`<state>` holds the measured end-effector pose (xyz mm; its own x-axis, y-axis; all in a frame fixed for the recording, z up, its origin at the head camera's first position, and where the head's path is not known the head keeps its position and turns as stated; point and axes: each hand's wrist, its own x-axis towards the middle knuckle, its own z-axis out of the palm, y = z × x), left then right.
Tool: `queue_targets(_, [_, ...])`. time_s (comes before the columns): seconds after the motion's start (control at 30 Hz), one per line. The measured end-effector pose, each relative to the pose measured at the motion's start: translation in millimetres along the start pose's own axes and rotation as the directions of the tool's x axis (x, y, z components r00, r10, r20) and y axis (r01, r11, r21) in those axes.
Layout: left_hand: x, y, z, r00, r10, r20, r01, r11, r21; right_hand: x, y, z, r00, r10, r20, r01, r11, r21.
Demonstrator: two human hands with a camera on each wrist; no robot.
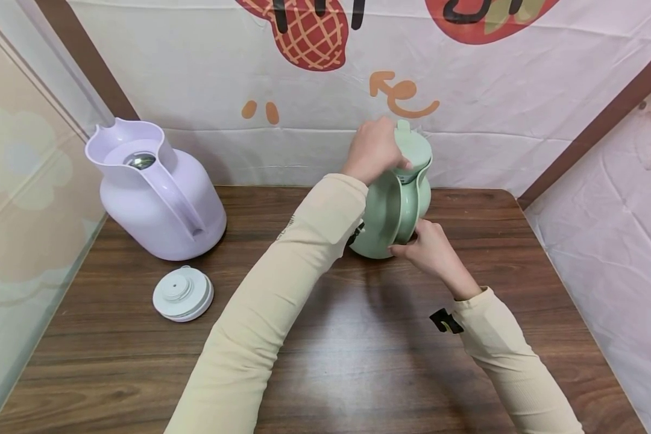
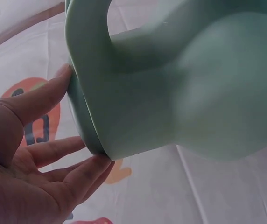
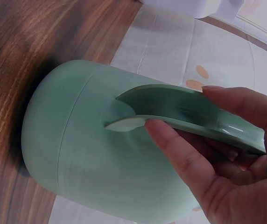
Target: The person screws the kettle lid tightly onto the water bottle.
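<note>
A pale green thermos jug (image 1: pixel 377 205) stands at the back of the wooden table, its handle toward me. My left hand (image 1: pixel 374 147) holds the round green lid (image 1: pixel 414 147) at the jug's mouth. In the left wrist view, the thumb and fingers of that hand spread round the lid's edge (image 2: pixel 80 112). Lower down, my right hand (image 1: pixel 431 250) grips the jug's curved handle (image 3: pixel 171 105). The right wrist view shows thumb and forefinger on opposite edges of this grooved handle, with the other fingers partly hidden behind it.
A lilac thermos jug (image 1: pixel 163 199) with an uncovered mouth stands at the back left. In front of it lies a pale round lid (image 1: pixel 183 293) with a stepped centre. A printed cloth (image 1: pixel 206 72) hangs behind the table (image 1: pixel 352 361), and more cloth borders both sides.
</note>
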<state>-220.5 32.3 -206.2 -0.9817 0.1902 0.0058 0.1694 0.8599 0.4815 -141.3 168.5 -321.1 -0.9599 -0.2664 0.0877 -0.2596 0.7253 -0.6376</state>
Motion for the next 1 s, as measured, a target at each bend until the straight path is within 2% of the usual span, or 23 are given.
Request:
queue_targets(0.2, [3.5, -3.7, -2.0, 1.000, 0.005, 0.016, -0.004, 0.998, -0.059, 0.0, 0, -1, 1.000, 0.000, -0.006, 0.000, 1.000, -0.011])
queue_targets(0.47, [7.7, -13.1, -7.4, 0.997, -0.007, 0.076, 0.019, 0.988, -0.152, 0.4, 0, -1, 1.000, 0.002, 0.002, -0.002, 1.000, -0.008])
queue_targets(0.73, [8.7, -23.1, -12.2, 0.996, 0.050, 0.070, -0.039, 0.988, -0.149, 0.5, 0, -1, 1.000, -0.012, -0.009, 0.012, 1.000, -0.009])
queue_targets(1.0, [5.8, -23.6, -13.6, 0.995, 0.034, 0.092, -0.019, 0.987, -0.163, -0.3, -1, -1, 1.000, 0.004, 0.013, -0.004, 1.000, -0.001])
